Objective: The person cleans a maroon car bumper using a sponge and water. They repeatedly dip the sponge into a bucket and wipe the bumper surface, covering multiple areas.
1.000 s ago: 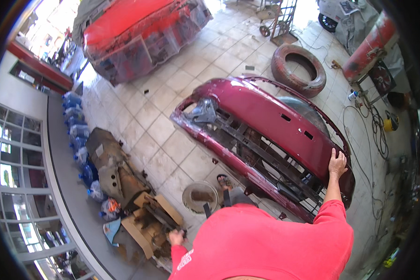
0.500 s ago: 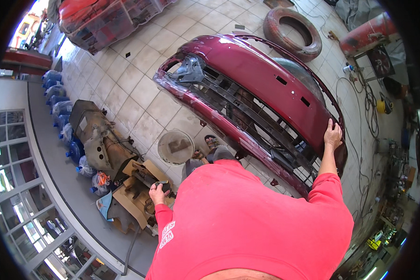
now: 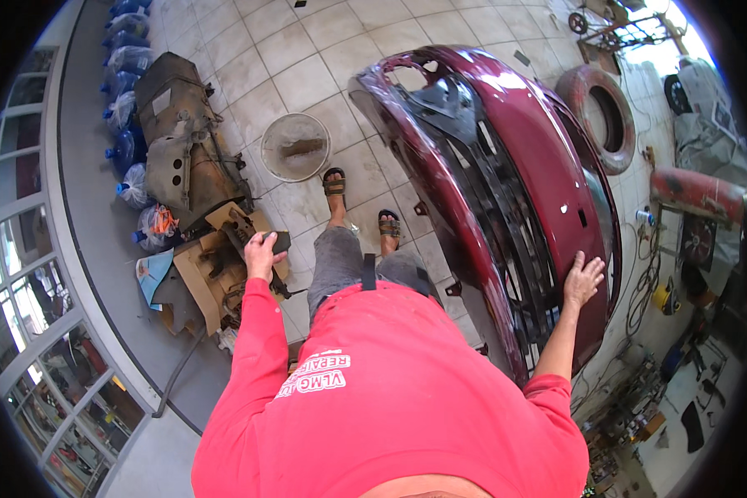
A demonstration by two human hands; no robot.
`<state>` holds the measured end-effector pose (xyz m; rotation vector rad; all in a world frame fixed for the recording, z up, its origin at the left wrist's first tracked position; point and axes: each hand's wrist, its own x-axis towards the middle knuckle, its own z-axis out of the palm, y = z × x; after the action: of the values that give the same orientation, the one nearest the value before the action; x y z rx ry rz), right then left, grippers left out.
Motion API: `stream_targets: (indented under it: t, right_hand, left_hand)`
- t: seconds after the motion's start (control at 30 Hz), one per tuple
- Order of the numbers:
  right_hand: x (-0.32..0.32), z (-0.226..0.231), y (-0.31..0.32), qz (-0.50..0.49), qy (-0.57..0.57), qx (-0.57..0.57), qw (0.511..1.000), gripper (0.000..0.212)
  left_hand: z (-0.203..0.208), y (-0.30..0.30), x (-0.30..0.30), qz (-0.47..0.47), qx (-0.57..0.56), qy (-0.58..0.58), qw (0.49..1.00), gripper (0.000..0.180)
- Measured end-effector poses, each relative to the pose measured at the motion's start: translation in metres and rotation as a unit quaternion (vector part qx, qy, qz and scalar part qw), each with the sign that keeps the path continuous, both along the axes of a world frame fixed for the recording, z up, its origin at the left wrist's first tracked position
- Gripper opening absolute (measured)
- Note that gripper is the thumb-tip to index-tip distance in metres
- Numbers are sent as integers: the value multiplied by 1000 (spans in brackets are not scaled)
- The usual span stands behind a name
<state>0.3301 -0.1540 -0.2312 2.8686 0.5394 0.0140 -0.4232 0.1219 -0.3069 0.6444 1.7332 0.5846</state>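
A maroon car bumper (image 3: pixel 519 100) with a dark grille stands to my right, scuffed pale along its near edge. My right hand (image 3: pixel 584 280) lies on its painted surface toward the near end, fingers spread, holding nothing. Out to my left, my left hand (image 3: pixel 261 256) is closed around a small dark block (image 3: pixel 281 241), whose exact kind I cannot make out. Beneath that hand is an open cardboard box (image 3: pixel 197 280) with dark metal parts.
A bucket (image 3: pixel 267 148) stands on the tiled floor ahead of my feet. Large dirty car panels (image 3: pixel 170 116) lie at left beside blue water bottles (image 3: pixel 127 151). Past the bumper are a tire (image 3: pixel 568 91), a red tank (image 3: pixel 697 195) and loose cables (image 3: pixel 639 303).
My body and view have turned, so the bumper now runs more lengthwise at my right. My right hand has shifted along the bumper and its fingers have spread. The block remains in my left hand.
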Motion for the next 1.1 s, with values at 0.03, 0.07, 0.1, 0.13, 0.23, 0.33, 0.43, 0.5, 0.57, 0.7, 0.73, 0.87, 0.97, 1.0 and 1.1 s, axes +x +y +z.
stream_targets:
  t: [0.03, 0.07, 0.1, 0.13, 0.23, 0.33, 0.43, 0.5, 0.57, 0.7, 0.73, 0.87, 0.97, 1.0, 1.1]
  right_hand:
    - [-16, -6, 30, 41, -18, 2, 999, 98]
    - [-45, 10, 76, 29, 8, -49, 998, 105]
    - [-59, 23, 105, 2, 14, -74, 997, 108]
    - [-72, 30, 128, -25, 20, -100, 994, 110]
    - [-61, 19, 132, -80, 37, -103, 991, 116]
    - [-30, 15, 95, -54, 95, -125, 986, 107]
    - [33, 64, 39, 44, 115, -239, 963, 67]
    - [13, 69, 48, -152, 100, 67, 981, 94]
    - [-35, 29, 108, -254, 145, 151, 944, 110]
    - [-67, 43, 148, -321, 142, 191, 917, 109]
    - [-71, 50, 148, -300, 150, 190, 923, 105]
    - [-97, 43, 147, -267, 192, 247, 912, 98]
    - [-44, 19, 167, -241, 183, 185, 935, 85]
    - [-41, 28, 145, -244, 151, 182, 940, 86]
    - [-56, 68, 80, -248, 66, 158, 953, 89]
  left_hand:
    - [-8, 18, 2, 6, -4, -13, 1000, 15]
    - [-16, 33, 8, 14, -8, -22, 1000, 15]
    - [-28, 55, 12, 16, -13, -37, 999, 14]
    - [-54, 77, 11, -9, -22, -39, 999, 14]
    - [-147, 143, 21, -29, -49, -43, 997, 23]
    - [-239, 211, 32, -101, -80, 18, 992, 24]
    - [-387, 234, 14, -186, -53, 156, 969, 27]
    - [-443, 250, 28, -201, -36, 215, 955, 30]
    - [-505, 269, 18, -206, -34, 243, 947, 27]
    - [-603, 275, 16, -373, -64, 142, 915, 31]
    - [-622, 278, 12, -389, -99, 129, 907, 30]
    - [-666, 270, 10, -429, -28, 299, 852, 34]
    - [-709, 221, -44, -343, -34, 287, 894, 39]
    - [-698, 222, -31, -266, -93, 65, 957, 33]
    - [-607, 253, -2, 58, -277, -317, 905, 18]
